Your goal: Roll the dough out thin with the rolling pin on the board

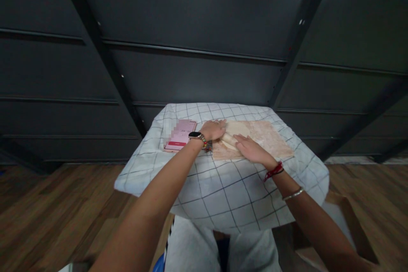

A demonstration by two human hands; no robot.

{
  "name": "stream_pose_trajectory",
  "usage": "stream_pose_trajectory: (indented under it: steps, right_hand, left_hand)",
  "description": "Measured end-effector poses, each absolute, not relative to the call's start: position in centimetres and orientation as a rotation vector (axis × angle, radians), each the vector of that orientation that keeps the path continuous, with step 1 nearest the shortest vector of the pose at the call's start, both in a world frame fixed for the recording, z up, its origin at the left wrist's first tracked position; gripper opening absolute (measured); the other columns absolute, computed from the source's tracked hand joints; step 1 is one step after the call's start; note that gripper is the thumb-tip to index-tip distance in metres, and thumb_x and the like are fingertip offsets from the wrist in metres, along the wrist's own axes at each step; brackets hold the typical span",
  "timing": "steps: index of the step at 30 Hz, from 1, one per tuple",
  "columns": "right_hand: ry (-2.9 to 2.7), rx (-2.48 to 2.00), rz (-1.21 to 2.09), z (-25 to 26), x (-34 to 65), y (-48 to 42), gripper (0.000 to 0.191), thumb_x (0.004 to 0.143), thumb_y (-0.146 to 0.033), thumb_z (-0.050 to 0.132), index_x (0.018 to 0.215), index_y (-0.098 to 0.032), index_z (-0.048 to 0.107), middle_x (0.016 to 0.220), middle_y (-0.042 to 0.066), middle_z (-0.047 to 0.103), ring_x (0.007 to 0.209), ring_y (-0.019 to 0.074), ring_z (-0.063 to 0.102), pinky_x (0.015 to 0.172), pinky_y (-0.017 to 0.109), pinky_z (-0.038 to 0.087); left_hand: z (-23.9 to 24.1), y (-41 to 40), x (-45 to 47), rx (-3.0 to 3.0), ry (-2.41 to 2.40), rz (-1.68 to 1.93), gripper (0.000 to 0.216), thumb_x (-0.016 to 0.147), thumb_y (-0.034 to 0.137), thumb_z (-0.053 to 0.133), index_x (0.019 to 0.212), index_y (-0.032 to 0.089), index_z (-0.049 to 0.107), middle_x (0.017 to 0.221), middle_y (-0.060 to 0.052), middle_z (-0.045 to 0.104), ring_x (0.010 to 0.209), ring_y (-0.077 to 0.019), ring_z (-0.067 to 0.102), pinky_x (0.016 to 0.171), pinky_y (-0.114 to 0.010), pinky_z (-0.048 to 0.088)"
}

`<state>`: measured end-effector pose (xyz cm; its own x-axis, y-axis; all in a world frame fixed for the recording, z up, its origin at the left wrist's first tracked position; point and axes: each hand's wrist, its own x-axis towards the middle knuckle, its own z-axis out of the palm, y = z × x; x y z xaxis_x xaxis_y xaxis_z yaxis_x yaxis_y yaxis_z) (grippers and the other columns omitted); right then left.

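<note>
A cream, folded flat piece, which looks like cloth or paper, lies on a peach, textured mat-like sheet. My left hand rests at the left edge of the cream piece, palm down, fingers stretched out. On its lower right side, my right hand lies with its fingers extended over the edge. Both hands touch the piece without gripping it. Left of my left hand is a flat pink rectangular thing, partly blurred; whether it is a box or a phone I cannot tell.
A white cloth with dark checked lines covers the small table and hangs over its edges. Dark metal panels stand right behind it. An open cardboard box sits on the wooden floor at the lower right.
</note>
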<state>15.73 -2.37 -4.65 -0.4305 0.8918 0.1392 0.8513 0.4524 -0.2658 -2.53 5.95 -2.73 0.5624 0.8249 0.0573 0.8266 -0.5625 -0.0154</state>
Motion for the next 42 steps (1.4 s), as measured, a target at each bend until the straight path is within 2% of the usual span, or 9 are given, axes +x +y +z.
stream_pose_trajectory:
  steps: [6,11,17,23,26,30,36,39,42]
  right_hand:
    - [-2.408,-1.442,0.192,-4.8,15.6,-3.2,0.051,0.093,-0.023,0.023,0.134,-0.008,0.048,0.137,0.014,0.051,0.128,0.0227,0.045,0.105,0.041,0.036]
    - [-2.462,-1.438,0.077,-4.5,14.9,-4.3,0.054,0.086,-0.013,0.032,0.138,-0.005,0.042,0.135,0.016,0.052,0.125,0.0233,0.048,0.104,0.040,0.038]
    - [-2.504,-1.427,-0.077,-5.2,13.4,-6.0,0.060,0.078,-0.001,0.037,0.137,0.001,0.043,0.139,0.019,0.048,0.127,0.0214,0.046,0.105,0.030,0.037]
    - [-2.482,-1.396,-0.173,-5.8,12.9,-6.4,0.060,0.076,0.001,0.037,0.135,-0.008,0.048,0.138,0.016,0.049,0.121,0.0225,0.050,0.100,0.035,0.042]
    - [-2.493,-1.231,-0.059,-4.0,14.1,-5.2,0.066,0.070,0.003,0.039,0.132,-0.014,0.050,0.131,0.010,0.055,0.117,0.0182,0.052,0.096,0.030,0.045]
    - [-2.417,-1.159,-0.067,-0.9,16.2,-3.0,0.060,0.067,0.004,0.040,0.120,-0.017,0.060,0.122,0.008,0.062,0.113,0.0189,0.055,0.095,0.032,0.045]
    - [-2.385,-1.180,0.007,-1.3,18.7,-0.1,0.053,0.070,0.001,0.042,0.115,-0.014,0.064,0.118,0.010,0.065,0.110,0.0180,0.057,0.099,0.033,0.042]
    - [-2.369,-1.193,0.143,-3.2,19.8,1.4,0.042,0.083,-0.014,0.044,0.121,-0.016,0.061,0.122,0.009,0.063,0.111,0.0182,0.058,0.099,0.036,0.043]
    - [-2.302,-1.345,0.129,-4.6,20.6,3.3,0.043,0.093,-0.030,0.036,0.124,-0.011,0.058,0.129,0.015,0.057,0.119,0.0214,0.053,0.103,0.040,0.039]
  left_hand:
    - [-2.9,5.1,-2.8,-2.683,-1.405,-0.149,0.049,0.093,0.024,0.028,0.139,0.010,0.039,0.131,-0.014,0.055,0.122,-0.0253,0.048,0.096,-0.035,0.036]
    - [-3.2,4.3,-3.3,-2.666,-1.434,-0.151,0.048,0.094,0.024,0.027,0.139,0.012,0.040,0.130,-0.013,0.056,0.126,-0.0243,0.045,0.100,-0.036,0.035]
    - [-4.8,2.7,-4.9,-2.665,-1.422,-0.317,0.046,0.094,0.023,0.026,0.134,0.012,0.045,0.135,-0.012,0.052,0.129,-0.0215,0.043,0.105,-0.035,0.033]
    - [-6.0,1.5,-5.6,-2.636,-1.464,-0.439,0.048,0.095,0.025,0.022,0.134,0.013,0.047,0.140,-0.011,0.048,0.136,-0.0226,0.033,0.110,-0.039,0.027]
    - [-5.2,2.2,-5.2,-2.682,-1.460,-0.470,0.049,0.097,0.029,0.017,0.134,0.017,0.048,0.142,-0.007,0.046,0.138,-0.0222,0.029,0.111,-0.041,0.025]
    - [-2.9,4.5,-3.7,-2.670,-1.394,-0.563,0.052,0.099,0.031,0.012,0.134,0.014,0.048,0.141,-0.008,0.047,0.138,-0.0227,0.029,0.111,-0.040,0.024]
    - [-2.4,7.2,0.0,-2.690,-1.349,-0.379,0.049,0.099,0.028,0.018,0.124,0.012,0.056,0.129,-0.011,0.058,0.128,-0.0240,0.043,0.103,-0.038,0.034]
    - [-3.2,8.0,1.2,-2.720,-1.342,-0.196,0.043,0.096,0.026,0.025,0.114,0.012,0.061,0.118,-0.013,0.064,0.117,-0.0247,0.052,0.097,-0.038,0.039]
    - [-3.4,9.1,1.6,-2.792,-1.344,-0.100,0.041,0.094,0.025,0.028,0.122,0.015,0.057,0.127,-0.011,0.059,0.118,-0.0238,0.052,0.097,-0.038,0.039]
